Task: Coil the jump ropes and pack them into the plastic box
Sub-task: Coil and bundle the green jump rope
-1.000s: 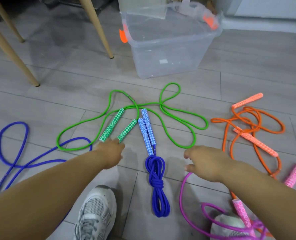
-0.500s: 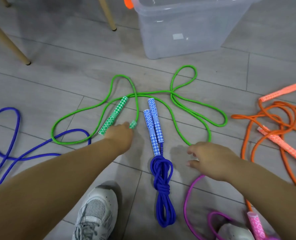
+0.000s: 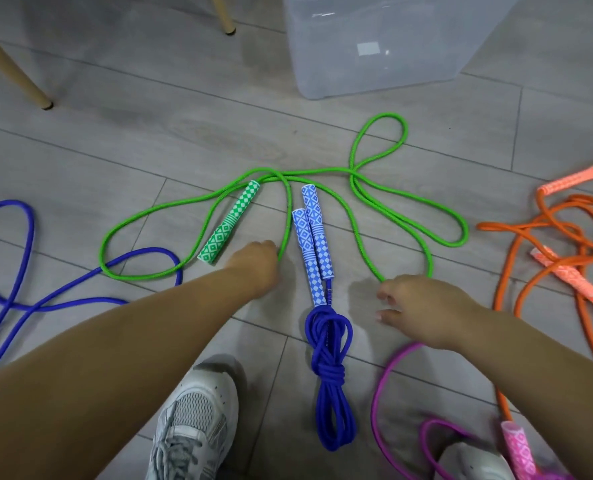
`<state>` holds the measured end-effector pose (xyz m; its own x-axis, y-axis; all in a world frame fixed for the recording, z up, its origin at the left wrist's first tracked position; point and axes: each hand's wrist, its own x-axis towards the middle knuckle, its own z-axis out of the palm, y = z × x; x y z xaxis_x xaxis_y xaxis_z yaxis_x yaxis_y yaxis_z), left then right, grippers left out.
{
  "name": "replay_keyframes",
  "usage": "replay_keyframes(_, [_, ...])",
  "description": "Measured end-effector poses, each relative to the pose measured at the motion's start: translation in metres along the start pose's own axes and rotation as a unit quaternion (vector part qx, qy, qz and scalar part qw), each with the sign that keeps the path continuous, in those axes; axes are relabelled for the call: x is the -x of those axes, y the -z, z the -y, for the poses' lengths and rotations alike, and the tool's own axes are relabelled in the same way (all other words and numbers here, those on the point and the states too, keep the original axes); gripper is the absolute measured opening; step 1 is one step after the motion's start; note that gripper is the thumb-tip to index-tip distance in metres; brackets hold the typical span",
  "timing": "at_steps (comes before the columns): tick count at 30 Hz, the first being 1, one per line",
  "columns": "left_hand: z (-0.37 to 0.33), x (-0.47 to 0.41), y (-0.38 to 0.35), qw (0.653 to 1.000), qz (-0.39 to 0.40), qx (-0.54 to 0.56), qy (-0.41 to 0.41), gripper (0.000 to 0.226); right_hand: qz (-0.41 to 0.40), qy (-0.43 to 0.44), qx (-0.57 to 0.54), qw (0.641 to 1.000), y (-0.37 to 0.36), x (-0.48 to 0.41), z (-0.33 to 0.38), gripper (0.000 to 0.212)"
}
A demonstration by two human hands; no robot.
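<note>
A loose green jump rope [image 3: 357, 216] sprawls in loops on the grey floor. One green checked handle [image 3: 229, 223] lies free. My left hand [image 3: 258, 265] covers and grips the other green handle, with the green cord running out of the fist. My right hand [image 3: 423, 306] hovers with relaxed, spread fingers just short of the green rope's near loop, holding nothing. Between my hands lies a coiled, knotted blue rope [image 3: 329, 358] with its two blue handles [image 3: 312, 237] side by side. The clear plastic box [image 3: 374, 46] stands at the top, beyond the green rope.
A loose blue rope [image 3: 14, 271] lies at the left, a tangled orange rope [image 3: 561, 233] at the right, and a magenta rope with a pink handle [image 3: 388, 382] at the bottom right. Wooden chair legs [image 3: 11, 71] stand at the upper left. My shoe [image 3: 194, 420] is below.
My left hand slid forward over the nearer green handle and closed on it. My right hand moved toward the green rope's near loop. The view tilted down and the box shifted upward.
</note>
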<state>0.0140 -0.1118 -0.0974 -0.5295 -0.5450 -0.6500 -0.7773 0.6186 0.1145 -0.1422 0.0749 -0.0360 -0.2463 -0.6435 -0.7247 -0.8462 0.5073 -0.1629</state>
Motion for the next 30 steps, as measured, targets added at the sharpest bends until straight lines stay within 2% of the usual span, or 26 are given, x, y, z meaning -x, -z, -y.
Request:
replay_keyframes(3, [0.008,0.014,-0.002,0.998,-0.017,0.062,0.018,0.034,-0.007,0.004,0.011,1.000,0.001,0.008,0.002,0.043])
replay_keyframes(10, [0.029,0.069,0.038,0.987,-0.056,0.148,-0.023,0.019,-0.021,0.025,0.063,0.997,0.005,0.047,0.015,0.041])
replay_keyframes(17, [0.021,0.161,0.097,0.987,-0.079,0.098,-0.104,0.020,-0.057,0.052,0.124,0.989,0.038,0.113,0.038,0.043])
replay_keyframes(21, [0.014,0.217,0.126,0.974,-0.112,0.147,-0.133,0.016,-0.110,0.056,0.148,0.981,0.064,0.158,0.053,0.044])
replay_keyframes(25, [0.003,0.277,0.146,0.941,-0.186,0.213,-0.185,0.011,-0.162,0.052,0.119,0.978,0.084,0.204,0.068,0.043])
replay_keyframes(30, [-0.017,0.343,0.165,0.902,-0.194,0.289,-0.257,0.011,-0.269,0.087,-0.014,0.959,0.099,0.265,0.093,0.049])
